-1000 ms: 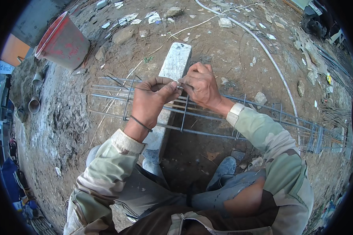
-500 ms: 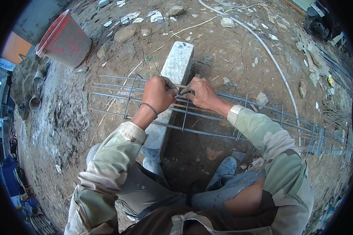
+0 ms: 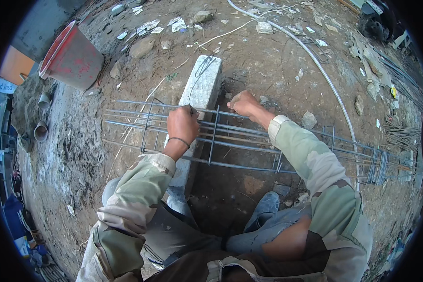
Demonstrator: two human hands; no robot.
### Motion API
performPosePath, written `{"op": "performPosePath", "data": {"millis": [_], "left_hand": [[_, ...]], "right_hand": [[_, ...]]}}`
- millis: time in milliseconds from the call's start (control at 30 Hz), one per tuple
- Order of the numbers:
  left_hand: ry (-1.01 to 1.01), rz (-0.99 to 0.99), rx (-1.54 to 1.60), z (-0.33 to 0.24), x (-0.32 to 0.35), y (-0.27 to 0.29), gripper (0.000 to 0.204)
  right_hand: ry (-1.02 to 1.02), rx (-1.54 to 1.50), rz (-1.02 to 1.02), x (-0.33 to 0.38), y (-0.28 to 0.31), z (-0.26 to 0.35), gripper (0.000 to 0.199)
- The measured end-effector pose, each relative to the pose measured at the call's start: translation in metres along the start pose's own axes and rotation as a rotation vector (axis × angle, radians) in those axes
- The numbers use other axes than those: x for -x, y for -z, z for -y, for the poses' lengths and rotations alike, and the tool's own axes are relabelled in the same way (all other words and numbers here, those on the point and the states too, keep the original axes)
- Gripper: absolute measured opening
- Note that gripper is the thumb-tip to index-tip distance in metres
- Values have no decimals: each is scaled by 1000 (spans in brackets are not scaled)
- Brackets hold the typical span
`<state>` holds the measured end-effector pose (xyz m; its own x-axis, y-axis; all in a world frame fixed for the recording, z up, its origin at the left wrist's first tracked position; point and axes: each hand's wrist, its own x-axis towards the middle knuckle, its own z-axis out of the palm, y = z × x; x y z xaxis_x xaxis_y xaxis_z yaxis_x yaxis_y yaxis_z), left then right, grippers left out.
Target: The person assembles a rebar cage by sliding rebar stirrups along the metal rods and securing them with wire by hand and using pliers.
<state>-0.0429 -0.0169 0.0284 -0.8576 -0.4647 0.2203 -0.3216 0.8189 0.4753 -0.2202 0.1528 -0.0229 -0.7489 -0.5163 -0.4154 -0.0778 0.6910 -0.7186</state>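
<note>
**Steel cage on concrete block — both hands on the bars**

Fingertips of both hands are hidden behind knuckles and bars; whether a thin wire sits in either grip cannot be told. The far right end of the steel cage (image 3: 249,136) blurs toward the rim of the view. Open dirt ground (image 3: 268,66) lies beyond the cage, with scattered stones; a red bucket (image 3: 70,58) stands well apart at upper left, and a white pipe (image 3: 324,80) curves past on the right. The cage rests across a pale concrete block (image 3: 199,89). The left hand (image 3: 183,124) is closed over the upper bars beside an upright tie; the right hand (image 3: 243,103) is fisted on the far top bar — the two hands near each other, not touching.
</note>
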Motion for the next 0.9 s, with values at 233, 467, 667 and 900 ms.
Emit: {"op": "performPosePath", "data": {"millis": [233,467,667,900], "left_hand": [[-60,-53,-61,-10,-3,20,13],[71,-15,153,-9,-3,13,15],[307,-76,349,-16,5,-11,19],[468,-135,406,-13,13,-17,17]], "right_hand": [[4,-75,68,6,5,10,20],[434,-52,163,3,-2,6,22],[369,10,175,10,4,10,21],[497,42,-4,14,0,11,20]]}}
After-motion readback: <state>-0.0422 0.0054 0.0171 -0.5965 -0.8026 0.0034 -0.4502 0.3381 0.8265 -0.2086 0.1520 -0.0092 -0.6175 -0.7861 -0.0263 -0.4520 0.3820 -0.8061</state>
